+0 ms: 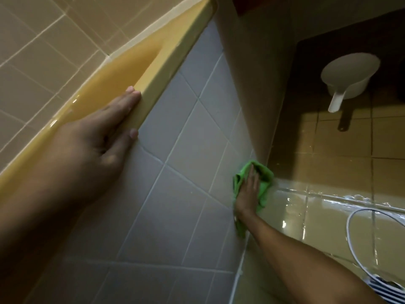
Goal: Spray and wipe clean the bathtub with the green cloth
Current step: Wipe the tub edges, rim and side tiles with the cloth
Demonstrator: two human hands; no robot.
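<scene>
Wiping in progress: the right hand (247,191), fingers flat, pressed the cloth (265,179) to the tub's tiled side (175,172) at lower centre, while the left hand (96,137) lay open on the rim (175,47) at upper left; the wet floor (328,227) suggested spraying done, wiping likely unfinished.

Green cloth (265,183) partly covered by right hand (248,194). Striped fabric (385,289) cut off bottom-right; white cord (348,229) runs off right edge.

head: worn high | faces steeply down | close over bathtub rim (168,53), floor (328,227) farther below
</scene>
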